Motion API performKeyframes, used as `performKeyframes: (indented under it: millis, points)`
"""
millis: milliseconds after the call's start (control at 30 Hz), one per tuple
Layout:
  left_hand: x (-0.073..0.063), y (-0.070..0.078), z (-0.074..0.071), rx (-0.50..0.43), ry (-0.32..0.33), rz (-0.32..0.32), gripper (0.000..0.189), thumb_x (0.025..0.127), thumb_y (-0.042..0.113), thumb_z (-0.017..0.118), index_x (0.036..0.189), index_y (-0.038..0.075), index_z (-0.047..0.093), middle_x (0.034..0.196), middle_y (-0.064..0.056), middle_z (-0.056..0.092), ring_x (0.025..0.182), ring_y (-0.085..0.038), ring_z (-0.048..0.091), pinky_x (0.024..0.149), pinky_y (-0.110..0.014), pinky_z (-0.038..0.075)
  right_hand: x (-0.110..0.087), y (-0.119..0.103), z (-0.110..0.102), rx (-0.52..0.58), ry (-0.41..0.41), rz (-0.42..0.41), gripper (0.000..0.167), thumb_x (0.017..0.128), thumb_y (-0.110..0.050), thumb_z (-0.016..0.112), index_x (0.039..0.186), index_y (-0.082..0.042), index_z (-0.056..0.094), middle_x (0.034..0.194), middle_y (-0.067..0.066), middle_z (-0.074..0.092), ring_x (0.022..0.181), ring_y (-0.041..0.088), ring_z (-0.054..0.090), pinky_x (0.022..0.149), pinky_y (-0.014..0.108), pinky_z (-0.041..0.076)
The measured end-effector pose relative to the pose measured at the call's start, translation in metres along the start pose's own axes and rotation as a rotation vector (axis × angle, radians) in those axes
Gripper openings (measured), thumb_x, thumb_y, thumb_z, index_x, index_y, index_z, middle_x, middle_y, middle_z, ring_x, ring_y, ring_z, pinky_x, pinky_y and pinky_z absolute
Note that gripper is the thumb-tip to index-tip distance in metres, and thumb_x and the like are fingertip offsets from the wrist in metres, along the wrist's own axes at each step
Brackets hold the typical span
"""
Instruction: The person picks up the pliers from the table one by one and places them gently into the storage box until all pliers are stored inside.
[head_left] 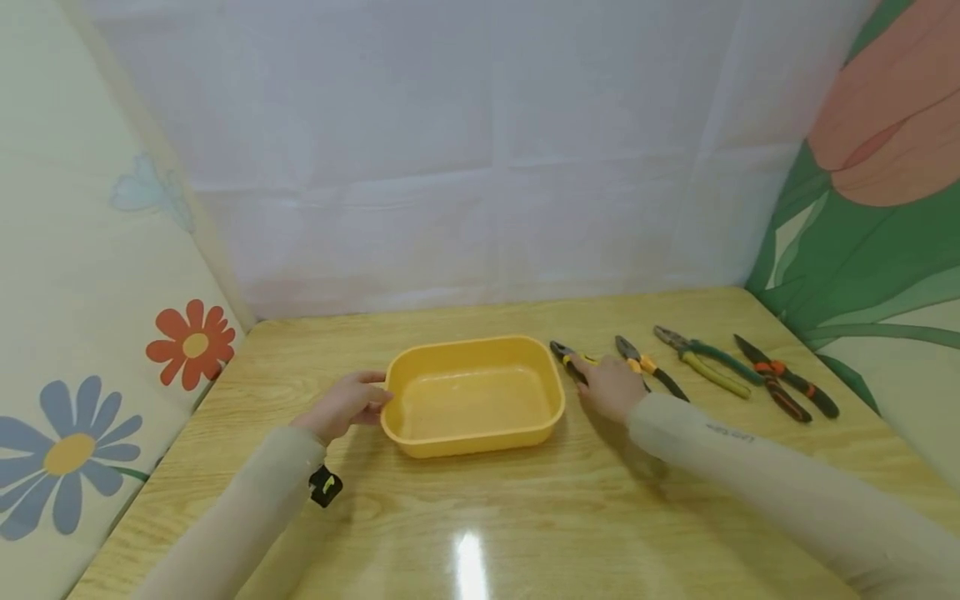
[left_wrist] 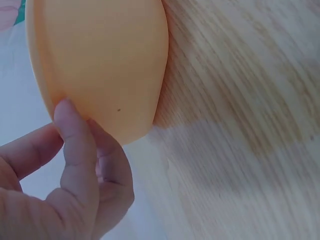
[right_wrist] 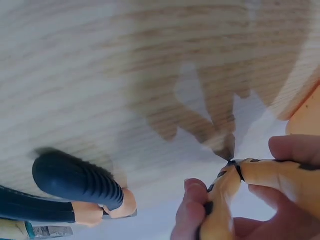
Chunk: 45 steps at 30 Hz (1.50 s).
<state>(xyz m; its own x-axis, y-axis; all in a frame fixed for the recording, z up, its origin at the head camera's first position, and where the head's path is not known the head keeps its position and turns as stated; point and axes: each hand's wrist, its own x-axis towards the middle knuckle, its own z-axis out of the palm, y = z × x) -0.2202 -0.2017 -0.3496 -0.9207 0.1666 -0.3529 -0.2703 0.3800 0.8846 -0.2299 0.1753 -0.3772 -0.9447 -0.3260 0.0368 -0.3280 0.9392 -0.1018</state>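
Note:
A yellow plastic basin (head_left: 472, 400) sits on the wooden table, with nothing inside it. My left hand (head_left: 345, 407) pinches its left rim, thumb and fingers on either side of the wall, as the left wrist view shows close up. Just right of the basin, my right hand (head_left: 611, 387) grips a pair of pliers (head_left: 564, 357) with yellow-and-black handles. In the right wrist view, fingers and thumb are around the spread handles (right_wrist: 272, 175), and the dark pliers' head points away from the palm, low over the tabletop.
Right of my right hand lie pliers with orange-and-black handles (head_left: 651, 367), then green-handled pliers (head_left: 708, 360). Black-and-orange-handled pliers (head_left: 783, 379) lie farthest right. A white cloth (head_left: 480, 167) hangs behind the table (head_left: 390, 533). A small black device (head_left: 325, 486) is at my left wrist.

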Motion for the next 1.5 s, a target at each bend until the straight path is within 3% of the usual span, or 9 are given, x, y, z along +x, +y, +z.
performKeyframes:
  millis: [167,367,500,633,800,1000,1500]
  points:
    - [0.002,0.005,-0.001,0.018,0.009,-0.012,0.050,0.096,-0.001,0.051,0.141,-0.015,0.033,0.077,-0.006,0.058,0.063,-0.010,0.056,0.059,-0.024,0.054,0.001,0.000,0.003,-0.049,0.000,0.017,0.051,0.095,-0.018,0.062,0.142,-0.004,0.048,0.072,0.020,0.055,0.067,0.032,0.055,0.051,0.043,0.048]
    - [0.002,0.005,0.000,0.019,0.027,-0.036,0.050,0.096,-0.001,0.051,0.141,-0.014,0.033,0.077,-0.007,0.058,0.063,-0.010,0.055,0.056,-0.023,0.053,0.000,0.001,0.007,-0.059,0.003,0.044,0.052,0.094,-0.019,0.063,0.143,-0.008,0.049,0.089,0.028,0.056,0.076,0.038,0.056,0.054,0.048,0.051]
    - [0.002,0.005,0.001,0.032,0.036,-0.027,0.049,0.096,-0.002,0.051,0.140,-0.014,0.035,0.078,-0.008,0.059,0.064,-0.011,0.056,0.056,-0.023,0.054,0.000,0.005,0.007,-0.044,0.016,0.032,0.052,0.094,-0.018,0.063,0.143,-0.009,0.049,0.084,0.025,0.057,0.070,0.034,0.055,0.049,0.043,0.048]
    - [0.002,0.004,0.003,0.037,0.033,-0.021,0.048,0.095,-0.003,0.051,0.139,-0.014,0.036,0.079,-0.011,0.060,0.064,-0.012,0.057,0.057,-0.025,0.055,-0.003,0.009,0.005,0.020,0.037,0.013,0.051,0.093,-0.017,0.063,0.142,-0.008,0.051,0.075,0.022,0.054,0.058,0.028,0.048,0.040,0.034,0.039]
    - [0.004,0.002,0.003,0.034,0.034,-0.027,0.048,0.095,-0.003,0.051,0.139,-0.014,0.036,0.081,-0.012,0.060,0.063,-0.013,0.057,0.056,-0.025,0.055,-0.011,0.012,-0.001,0.076,0.037,0.023,0.051,0.095,-0.018,0.062,0.144,-0.010,0.049,0.075,0.017,0.050,0.060,0.025,0.044,0.041,0.030,0.033]
    - [0.003,0.004,0.002,0.037,0.036,-0.026,0.048,0.095,-0.003,0.051,0.139,-0.014,0.036,0.081,-0.012,0.061,0.062,-0.013,0.057,0.054,-0.023,0.053,-0.021,0.009,-0.014,0.064,0.076,0.008,0.053,0.094,-0.018,0.065,0.144,-0.013,0.049,0.072,0.011,0.046,0.060,0.022,0.040,0.042,0.030,0.033]
    - [0.003,0.007,0.005,0.042,0.064,-0.067,0.048,0.095,-0.003,0.051,0.139,-0.012,0.036,0.081,-0.011,0.055,0.062,-0.013,0.053,0.053,-0.022,0.052,-0.035,-0.001,-0.026,-0.080,0.232,-0.090,0.052,0.089,-0.020,0.072,0.138,-0.014,0.057,0.075,0.014,0.048,0.059,0.022,0.042,0.037,0.027,0.034]
